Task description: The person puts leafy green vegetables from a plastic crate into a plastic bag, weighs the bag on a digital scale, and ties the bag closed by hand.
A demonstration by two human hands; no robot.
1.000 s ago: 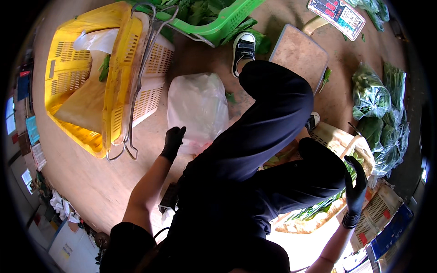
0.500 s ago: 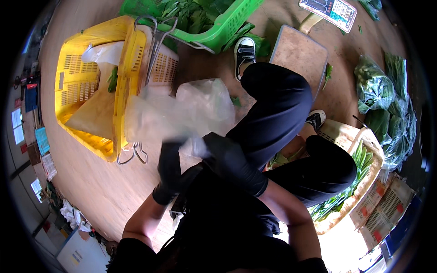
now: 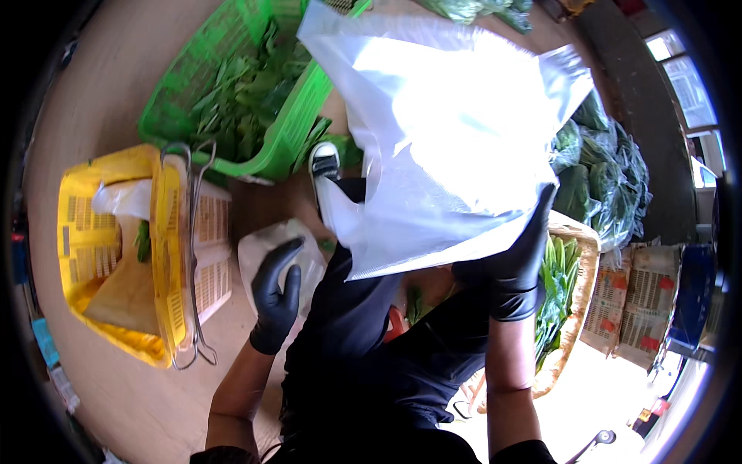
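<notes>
A large clear plastic bag (image 3: 448,147) is spread in front of me above my knees, bright with glare. My right hand (image 3: 519,267), in a black glove, grips the bag by its lower right side; some of its fingers are hidden by the plastic. To the left, apart from the bag, my left hand (image 3: 277,300) in a matching glove holds nothing, its thumb held away from its fingers. Beneath that hand, a second clear plastic bag (image 3: 259,251) lies beside my leg.
Leafy greens fill a green crate (image 3: 166,116) at the far left. Nearer stands a yellow basket (image 3: 69,255) with a metal wire handle. Bagged vegetables (image 3: 607,178) are piled at right, beyond a pale basket (image 3: 583,301) of long greens. Flattened cartons (image 3: 648,309) lie farther right.
The plastic bag has swung up and right and is now spread wide. My hands have parted: the left is free, the right holds the bag. The view has turned rightward.
</notes>
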